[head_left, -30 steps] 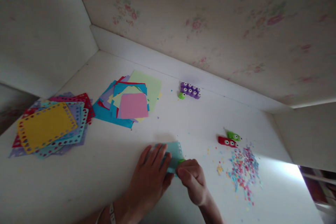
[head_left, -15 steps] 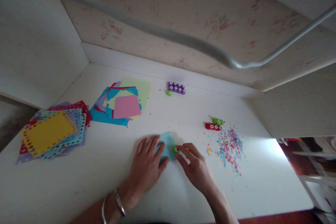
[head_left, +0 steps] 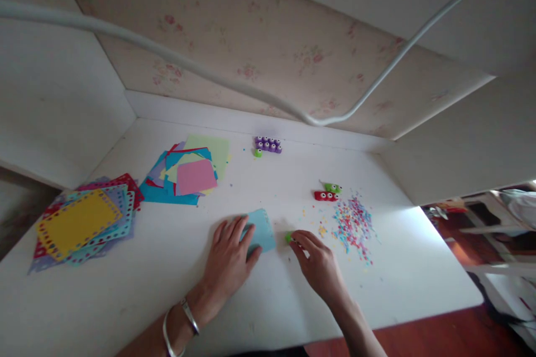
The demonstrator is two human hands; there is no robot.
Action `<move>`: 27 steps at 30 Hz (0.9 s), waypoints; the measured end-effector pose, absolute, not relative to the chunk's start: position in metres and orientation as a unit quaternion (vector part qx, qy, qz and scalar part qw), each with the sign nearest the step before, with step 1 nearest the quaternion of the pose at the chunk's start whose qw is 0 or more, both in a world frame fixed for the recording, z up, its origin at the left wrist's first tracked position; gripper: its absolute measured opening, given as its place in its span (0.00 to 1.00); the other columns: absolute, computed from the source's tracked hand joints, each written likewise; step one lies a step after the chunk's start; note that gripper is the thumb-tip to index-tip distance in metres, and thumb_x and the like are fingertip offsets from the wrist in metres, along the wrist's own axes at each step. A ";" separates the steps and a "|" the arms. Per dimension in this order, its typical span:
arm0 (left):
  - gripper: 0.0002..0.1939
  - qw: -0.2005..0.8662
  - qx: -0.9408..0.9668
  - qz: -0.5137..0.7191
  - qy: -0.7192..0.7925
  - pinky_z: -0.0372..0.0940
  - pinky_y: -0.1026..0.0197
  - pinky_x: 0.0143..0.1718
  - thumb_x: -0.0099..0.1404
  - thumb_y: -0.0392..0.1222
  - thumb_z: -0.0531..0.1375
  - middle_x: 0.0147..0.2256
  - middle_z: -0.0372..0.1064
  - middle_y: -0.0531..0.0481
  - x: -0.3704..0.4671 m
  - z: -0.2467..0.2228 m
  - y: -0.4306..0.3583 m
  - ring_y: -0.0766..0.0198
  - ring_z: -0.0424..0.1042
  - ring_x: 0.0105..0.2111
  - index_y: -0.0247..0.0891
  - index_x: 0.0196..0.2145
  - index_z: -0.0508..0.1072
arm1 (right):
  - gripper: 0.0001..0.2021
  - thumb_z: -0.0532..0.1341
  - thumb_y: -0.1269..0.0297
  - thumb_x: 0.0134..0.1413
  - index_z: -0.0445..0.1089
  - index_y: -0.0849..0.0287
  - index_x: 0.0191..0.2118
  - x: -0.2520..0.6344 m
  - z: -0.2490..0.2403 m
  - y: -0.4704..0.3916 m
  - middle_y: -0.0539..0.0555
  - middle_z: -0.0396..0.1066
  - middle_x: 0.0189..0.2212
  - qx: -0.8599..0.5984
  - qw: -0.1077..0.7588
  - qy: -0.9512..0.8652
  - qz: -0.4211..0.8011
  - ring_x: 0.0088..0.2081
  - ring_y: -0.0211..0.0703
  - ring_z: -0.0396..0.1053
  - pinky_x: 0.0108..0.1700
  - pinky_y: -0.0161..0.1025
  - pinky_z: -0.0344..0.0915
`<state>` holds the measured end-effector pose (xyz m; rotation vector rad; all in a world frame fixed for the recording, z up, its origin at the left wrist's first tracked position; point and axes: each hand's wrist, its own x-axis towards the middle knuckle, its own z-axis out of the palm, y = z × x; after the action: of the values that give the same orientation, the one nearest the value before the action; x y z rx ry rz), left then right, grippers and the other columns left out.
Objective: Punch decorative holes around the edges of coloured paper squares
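Note:
My left hand (head_left: 228, 259) lies with its fingers apart on the left part of a light blue paper card (head_left: 263, 230), which has small punched marks near its top right edge. Just right of the card, my right hand (head_left: 316, 259) pinches a small green punch (head_left: 288, 237) between thumb and fingers. The punch stands a little apart from the card, partly hidden by the fingertips.
Punched cards with a yellow one (head_left: 79, 223) on top lie far left. Coloured sheets under a pink one (head_left: 196, 177) are beside them. Purple punches (head_left: 268, 145) stand at the back, red (head_left: 326, 196) and green (head_left: 334, 187) ones before confetti (head_left: 354, 226).
My right hand has moved the green punch off the card's right edge, to the right. My left hand stays on the card. The camera view has shifted.

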<state>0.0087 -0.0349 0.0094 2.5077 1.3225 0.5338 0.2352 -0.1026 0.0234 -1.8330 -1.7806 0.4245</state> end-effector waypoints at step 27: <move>0.16 0.102 0.864 0.232 0.435 0.55 0.41 0.59 0.65 0.44 0.61 0.55 0.69 0.42 0.007 0.006 -0.034 0.49 0.67 0.55 0.42 0.50 0.74 | 0.15 0.58 0.71 0.56 0.80 0.53 0.42 0.390 0.069 0.043 0.56 0.80 0.41 -0.762 -0.043 -0.643 0.062 0.42 0.47 0.76 0.43 0.38 0.67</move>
<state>0.0070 -0.0343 0.0056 2.5510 1.2850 0.6853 0.3897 0.0432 0.0692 -2.4608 -2.0779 0.1997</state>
